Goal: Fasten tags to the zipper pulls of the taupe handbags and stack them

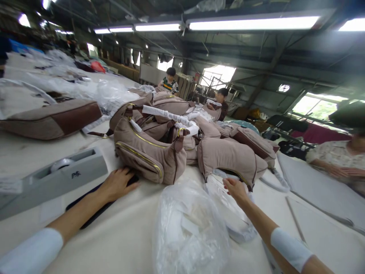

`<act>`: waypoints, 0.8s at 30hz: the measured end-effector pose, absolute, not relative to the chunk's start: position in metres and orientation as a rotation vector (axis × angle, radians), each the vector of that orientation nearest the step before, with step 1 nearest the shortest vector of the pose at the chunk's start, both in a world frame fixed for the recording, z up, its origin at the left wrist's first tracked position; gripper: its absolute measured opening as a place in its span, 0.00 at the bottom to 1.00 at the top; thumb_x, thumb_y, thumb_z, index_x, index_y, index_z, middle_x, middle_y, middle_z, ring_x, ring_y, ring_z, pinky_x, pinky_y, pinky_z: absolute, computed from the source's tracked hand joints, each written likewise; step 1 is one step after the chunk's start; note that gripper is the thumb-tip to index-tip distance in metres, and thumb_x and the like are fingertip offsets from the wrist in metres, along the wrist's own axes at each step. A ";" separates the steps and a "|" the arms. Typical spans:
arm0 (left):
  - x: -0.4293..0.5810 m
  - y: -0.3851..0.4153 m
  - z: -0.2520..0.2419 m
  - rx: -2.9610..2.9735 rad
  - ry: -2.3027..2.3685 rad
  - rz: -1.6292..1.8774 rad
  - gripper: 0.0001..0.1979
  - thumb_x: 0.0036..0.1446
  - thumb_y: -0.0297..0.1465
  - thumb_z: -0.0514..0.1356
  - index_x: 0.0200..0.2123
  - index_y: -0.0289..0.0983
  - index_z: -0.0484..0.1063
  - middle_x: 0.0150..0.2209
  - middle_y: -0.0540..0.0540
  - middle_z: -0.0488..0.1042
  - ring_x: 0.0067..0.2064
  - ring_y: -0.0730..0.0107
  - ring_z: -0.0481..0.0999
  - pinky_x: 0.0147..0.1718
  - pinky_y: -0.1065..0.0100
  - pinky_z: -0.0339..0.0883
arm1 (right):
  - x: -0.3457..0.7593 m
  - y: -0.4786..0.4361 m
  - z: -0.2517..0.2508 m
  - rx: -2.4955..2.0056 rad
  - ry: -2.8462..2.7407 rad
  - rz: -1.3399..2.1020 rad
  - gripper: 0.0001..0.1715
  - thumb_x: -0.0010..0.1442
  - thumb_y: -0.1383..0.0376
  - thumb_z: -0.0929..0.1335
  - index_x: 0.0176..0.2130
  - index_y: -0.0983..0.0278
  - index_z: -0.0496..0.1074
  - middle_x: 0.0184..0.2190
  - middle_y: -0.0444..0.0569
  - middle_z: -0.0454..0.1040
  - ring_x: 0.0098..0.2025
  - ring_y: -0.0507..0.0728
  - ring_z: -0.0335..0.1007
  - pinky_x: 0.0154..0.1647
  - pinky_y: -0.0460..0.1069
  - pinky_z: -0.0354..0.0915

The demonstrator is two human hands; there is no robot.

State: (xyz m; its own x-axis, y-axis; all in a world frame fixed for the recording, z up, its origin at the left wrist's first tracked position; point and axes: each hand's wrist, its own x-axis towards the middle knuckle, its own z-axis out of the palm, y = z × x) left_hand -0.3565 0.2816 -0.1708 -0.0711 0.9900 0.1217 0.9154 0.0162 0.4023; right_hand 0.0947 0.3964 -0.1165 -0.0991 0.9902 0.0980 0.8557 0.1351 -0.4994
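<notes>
The left hand (pixel 118 185) lay palm down on a black mat (pixel 88 207), its grip released and holding nothing, just beside the nearest tan bag (pixel 148 154), which had gold-trimmed zips. The right hand (pixel 236 191) reached over a clear plastic sleeve (pixel 225 201) at the lower edge of a second tan bag (pixel 228 160). Its fingers (pixel 232 184) touched the plastic, but whether the grip was clenched on it could not be told.

Both bags sat at the near side of a heap of tan bags (pixel 171 106) piled on the middle of the worktop (pixel 85 243), with white paper strips (pixel 165 116) lying across them. A stuffed plastic bag (pixel 188 232) lay at the near edge, between the forearms. A grey tape dispenser (pixel 57 179) stood left of the left hand, and a brown-panelled bag (pixel 51 120) lay farther off on that side, near plastic sheeting (pixel 108 95). Toward the right, a co-worker's hands (pixel 339 171) rested on a grey board (pixel 316 190). A seated person (pixel 221 102) and another person (pixel 169 82) were at the far end.
</notes>
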 end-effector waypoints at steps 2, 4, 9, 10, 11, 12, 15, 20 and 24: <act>-0.356 0.257 -0.176 2.129 2.026 0.503 0.24 0.52 0.46 0.55 0.49 0.40 0.72 0.54 0.39 0.71 0.58 0.47 0.63 0.56 0.51 0.52 | 0.088 0.378 -0.124 -1.847 -2.151 0.461 0.20 0.63 0.53 0.63 0.32 0.67 0.70 0.29 0.44 0.71 0.30 0.51 0.68 0.34 0.49 0.65; -0.358 0.238 -0.183 2.205 2.002 0.465 0.23 0.57 0.44 0.52 0.54 0.44 0.68 0.58 0.42 0.67 0.62 0.48 0.58 0.57 0.46 0.47 | 0.081 0.357 -0.130 -1.907 -2.288 0.459 0.19 0.61 0.53 0.65 0.31 0.66 0.70 0.28 0.45 0.71 0.30 0.52 0.67 0.35 0.50 0.64; -0.354 0.225 -0.182 2.245 2.112 0.660 0.27 0.56 0.44 0.53 0.57 0.40 0.65 0.60 0.40 0.64 0.63 0.49 0.56 0.59 0.45 0.44 | 0.075 0.319 -0.122 -2.044 -2.411 0.393 0.11 0.60 0.61 0.66 0.32 0.66 0.69 0.27 0.44 0.70 0.27 0.51 0.66 0.32 0.48 0.63; -0.349 0.224 -0.176 2.251 2.129 0.763 0.27 0.56 0.44 0.53 0.56 0.39 0.65 0.59 0.39 0.65 0.62 0.50 0.58 0.59 0.47 0.45 | 0.077 0.318 -0.112 -2.056 -2.395 0.375 0.10 0.60 0.61 0.66 0.33 0.67 0.69 0.25 0.43 0.70 0.25 0.50 0.66 0.29 0.47 0.63; -0.341 0.224 -0.168 2.250 2.125 0.877 0.27 0.56 0.44 0.53 0.56 0.39 0.65 0.58 0.38 0.67 0.61 0.51 0.60 0.59 0.49 0.48 | 0.080 0.319 -0.099 -2.057 -2.374 0.362 0.11 0.60 0.61 0.66 0.34 0.67 0.69 0.23 0.43 0.70 0.22 0.50 0.65 0.26 0.47 0.62; -0.332 0.223 -0.158 2.248 2.094 0.990 0.26 0.56 0.44 0.53 0.56 0.39 0.65 0.57 0.38 0.68 0.60 0.52 0.62 0.58 0.51 0.50 | 0.083 0.321 -0.084 -2.044 -2.353 0.353 0.12 0.59 0.59 0.65 0.34 0.67 0.69 0.21 0.43 0.70 0.20 0.50 0.63 0.23 0.46 0.60; -0.293 0.220 -0.120 2.252 1.910 1.270 0.25 0.57 0.44 0.53 0.55 0.38 0.65 0.55 0.39 0.69 0.58 0.55 0.65 0.57 0.55 0.55 | 0.095 0.337 -0.021 -1.925 -2.307 0.285 0.18 0.58 0.54 0.63 0.33 0.66 0.71 0.17 0.43 0.69 0.16 0.51 0.63 0.18 0.45 0.55; -0.207 0.227 -0.056 2.196 1.647 1.480 0.26 0.58 0.43 0.55 0.57 0.37 0.62 0.57 0.37 0.66 0.59 0.56 0.63 0.58 0.55 0.56 | 0.095 0.359 0.103 -1.621 -2.240 -0.122 0.12 0.49 0.57 0.68 0.25 0.64 0.74 0.18 0.43 0.69 0.24 0.53 0.66 0.24 0.46 0.54; -0.146 0.242 -0.011 2.110 1.480 1.541 0.35 0.55 0.42 0.58 0.62 0.35 0.53 0.63 0.33 0.55 0.64 0.53 0.54 0.59 0.51 0.52 | 0.080 0.340 0.201 -1.358 -2.182 -0.400 0.09 0.48 0.60 0.71 0.26 0.64 0.75 0.18 0.42 0.68 0.24 0.53 0.64 0.27 0.47 0.54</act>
